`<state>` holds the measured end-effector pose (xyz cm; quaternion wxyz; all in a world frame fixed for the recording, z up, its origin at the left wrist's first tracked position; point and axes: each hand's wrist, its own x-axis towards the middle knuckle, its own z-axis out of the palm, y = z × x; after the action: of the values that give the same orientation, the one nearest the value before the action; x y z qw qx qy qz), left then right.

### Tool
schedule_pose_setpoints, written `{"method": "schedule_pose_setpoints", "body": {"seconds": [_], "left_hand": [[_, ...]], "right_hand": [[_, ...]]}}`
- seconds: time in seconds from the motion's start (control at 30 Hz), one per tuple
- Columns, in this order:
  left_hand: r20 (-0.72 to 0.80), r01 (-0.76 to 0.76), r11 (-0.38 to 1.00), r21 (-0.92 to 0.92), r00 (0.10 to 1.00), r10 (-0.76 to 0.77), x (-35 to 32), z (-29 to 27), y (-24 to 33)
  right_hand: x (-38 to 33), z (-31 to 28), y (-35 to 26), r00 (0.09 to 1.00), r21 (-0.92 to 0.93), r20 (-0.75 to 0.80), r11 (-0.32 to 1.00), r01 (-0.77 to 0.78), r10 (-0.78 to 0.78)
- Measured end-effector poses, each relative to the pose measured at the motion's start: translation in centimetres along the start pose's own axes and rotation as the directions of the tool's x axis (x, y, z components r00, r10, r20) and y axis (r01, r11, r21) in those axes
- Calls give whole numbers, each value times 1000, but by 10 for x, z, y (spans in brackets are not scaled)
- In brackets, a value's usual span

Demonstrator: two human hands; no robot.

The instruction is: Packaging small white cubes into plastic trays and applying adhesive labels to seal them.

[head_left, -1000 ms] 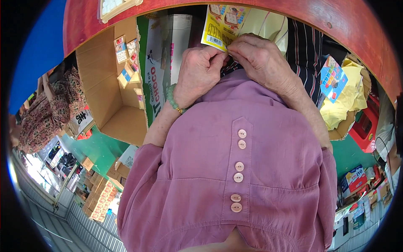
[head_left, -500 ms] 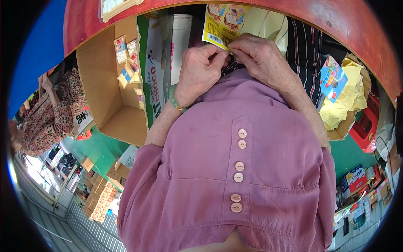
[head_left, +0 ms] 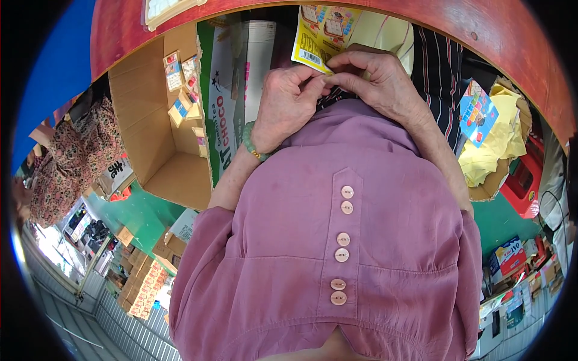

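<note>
A yellow printed card (head_left: 320, 41) with a barcode and small coloured pictures hangs over my lap, close under the table edge. My left hand (head_left: 290, 99) is closed, its thumb and forefinger pinched at the card's lower corner. Meeting it there, my right hand (head_left: 380, 83) pinches the same corner between thumb and fingertips, with its forefinger arched. Whether the card is a single sheet or a flat packet, I cannot tell. The other fingers of my left hand are curled and partly hidden.
A red table edge (head_left: 415, 19) curves across the top. On my left stands an open cardboard box (head_left: 141, 102) with several small packs (head_left: 173, 71). At right, a box holds yellow paper (head_left: 506, 135) and a blue printed card (head_left: 478, 114). Another person's patterned clothing (head_left: 78, 162) shows far left.
The card has tilted and shifted slightly right. My right hand's fingers have opened into a wider arch, thumb still at the corner. My left hand has barely moved. The other person at left has shifted.
</note>
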<state>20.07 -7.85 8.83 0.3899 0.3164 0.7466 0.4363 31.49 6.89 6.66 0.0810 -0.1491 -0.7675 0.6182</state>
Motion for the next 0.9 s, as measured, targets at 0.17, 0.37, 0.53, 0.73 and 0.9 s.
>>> {"method": "schedule_pose_setpoints", "body": {"seconds": [0.17,0.37,0.53,0.73,0.9], "left_hand": [[13,-17,1000,-14,1000,17,1,2,1],[-35,-22,988,-150,999,17,1,6,2],[-10,12,976,-217,1000,-15,1,3,-2],[-3,47,974,-222,999,-49,-1,4,-3],[-39,73,967,-244,996,-85,-4,5,-6]], "right_hand": [[0,-5,1,1000,71,14,997,-5,4],[-1,-1,0,997,-3,-19,997,76,-76],[0,1,3,997,-6,-11,997,73,-73],[1,3,0,998,-65,-35,997,52,-54],[1,4,0,998,-158,-42,986,47,-54]]}}
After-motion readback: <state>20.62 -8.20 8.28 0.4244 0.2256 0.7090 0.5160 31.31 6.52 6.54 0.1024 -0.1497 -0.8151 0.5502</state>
